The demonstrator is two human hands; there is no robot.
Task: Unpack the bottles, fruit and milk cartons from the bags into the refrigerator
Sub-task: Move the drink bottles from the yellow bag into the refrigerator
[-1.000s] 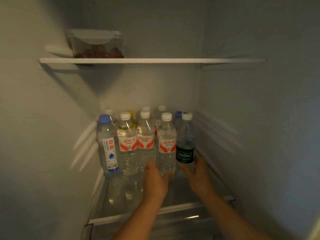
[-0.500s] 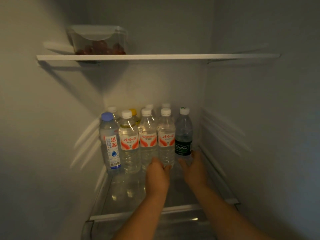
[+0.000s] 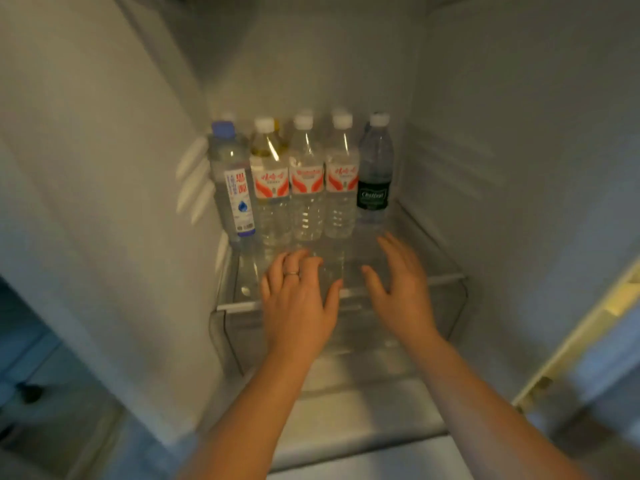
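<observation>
Item: refrigerator (image 3: 104, 174), lower compartment, door open; view softened by blur

Contents, glass shelf (image 3: 446, 278), along the back edge: a row of upright bottles standing shoulder to shoulder; from the back left corner, blue-capped bottle (image 3: 233, 181) with a white and blue label; three red-label bottles (image 3: 306, 181) with white caps; dark-label bottle (image 3: 374, 174) nearest the back right corner, with a gap between it and the right wall; a second row stands behind, of which a yellow-capped bottle (image 3: 276, 125) and a few white caps show; count of that row not legible

Left hand (image 3: 298, 299): over the front half of the shelf; relaxed, fingers loosely bent, holding nothing; ring (image 3: 292, 273) on one finger; fingertips just short of the feet of the red-label bottles, contact not determinable

Right hand (image 3: 401, 289): beside the left, over the front right of the shelf; spread wide, fingers straight, holding nothing; near the foot of the dark-label bottle, apart from it

Below the shelf's front edge: clear drawer (image 3: 346, 344), contents not legible

Status, as a judgement: bottles look shelved, at least this batch; no fruit and no milk cartons show in this compartment; the bags are out of view, so what is left to unpack cannot be counted; fruit and cartons likely outstanding, the next reach probably toward the bags
</observation>
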